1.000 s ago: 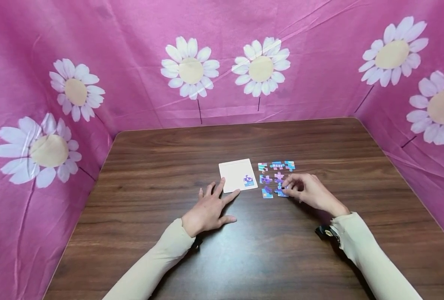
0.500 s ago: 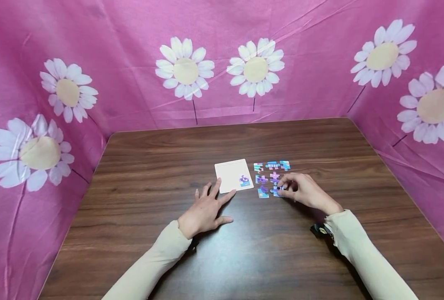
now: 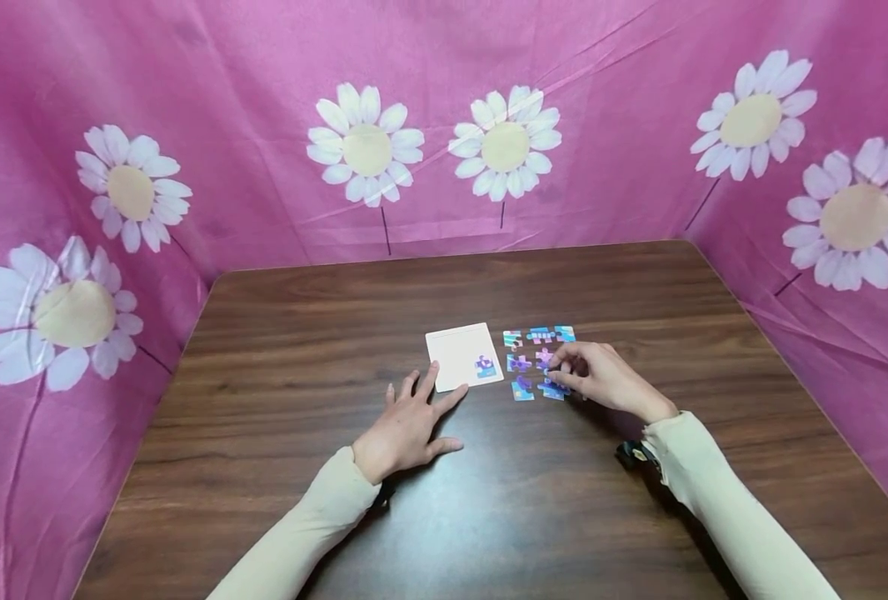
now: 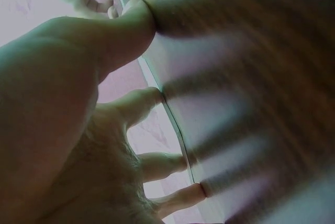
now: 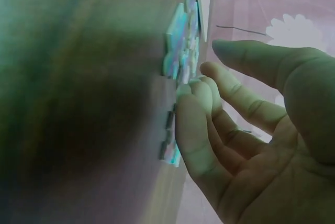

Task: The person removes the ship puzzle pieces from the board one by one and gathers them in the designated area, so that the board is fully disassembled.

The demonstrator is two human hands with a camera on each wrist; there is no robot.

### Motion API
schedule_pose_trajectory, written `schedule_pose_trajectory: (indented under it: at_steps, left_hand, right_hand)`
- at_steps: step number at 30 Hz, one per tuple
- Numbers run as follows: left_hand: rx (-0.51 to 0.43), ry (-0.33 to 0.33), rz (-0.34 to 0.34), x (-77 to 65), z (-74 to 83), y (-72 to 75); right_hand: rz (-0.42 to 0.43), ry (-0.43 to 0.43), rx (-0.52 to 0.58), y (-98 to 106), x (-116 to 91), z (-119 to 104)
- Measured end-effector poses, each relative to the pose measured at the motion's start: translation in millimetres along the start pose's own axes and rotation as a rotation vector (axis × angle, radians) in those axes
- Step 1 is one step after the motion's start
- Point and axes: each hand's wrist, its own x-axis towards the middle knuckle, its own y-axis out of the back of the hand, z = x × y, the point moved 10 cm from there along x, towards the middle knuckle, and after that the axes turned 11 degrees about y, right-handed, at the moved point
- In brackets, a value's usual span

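Note:
My left hand (image 3: 402, 429) lies with fingers spread, two fingertips on the near edge of a white square board (image 3: 451, 350). In the left wrist view its fingertips line up along the board's edge. A purple and blue puzzle piece (image 3: 486, 367) sits in the board's lower right corner. My right hand (image 3: 605, 379) bends over the loose pieces, overlapping the blue puzzle piece (image 3: 552, 392) in the near row. In the right wrist view, the thumb (image 5: 256, 59) stands apart from the curled fingers, and nothing shows between them. A pink puzzle piece (image 3: 542, 357) lies just beyond its fingertips.
Several more colourful pieces lie in rows right of the board, among them a striped puzzle piece (image 3: 513, 339) and a blue corner piece (image 3: 565, 333). The brown wooden table (image 3: 301, 333) backs onto a pink flowered curtain (image 3: 444, 50).
The head view has shifted, so everything appears a little further left. My right hand stays over the near row with its fingertips slightly changed; the left hand keeps its place at the board.

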Motion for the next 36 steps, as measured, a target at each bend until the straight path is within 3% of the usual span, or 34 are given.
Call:
schedule_pose_trajectory:
  at_steps: [5,17,26,36]
  left_hand:
    - [0.006,0.001,-0.008,0.1,1.0,-1.5]
    - [0.006,-0.006,0.001,1.0,1.1,1.6]
    - [-0.001,0.012,-0.016,2.3,-1.0,0.2]
    - [0.003,-0.005,-0.010,2.5,1.1,-0.6]
  right_hand:
    - [0.029,0.041,-0.055,3,11,-6]
    - [0.064,0.107,-0.010,-8,52,-28]
    - [0.017,0.098,-0.021,-28,75,-34]
    - [-0.026,0.128,-0.013,-43,81,-46]
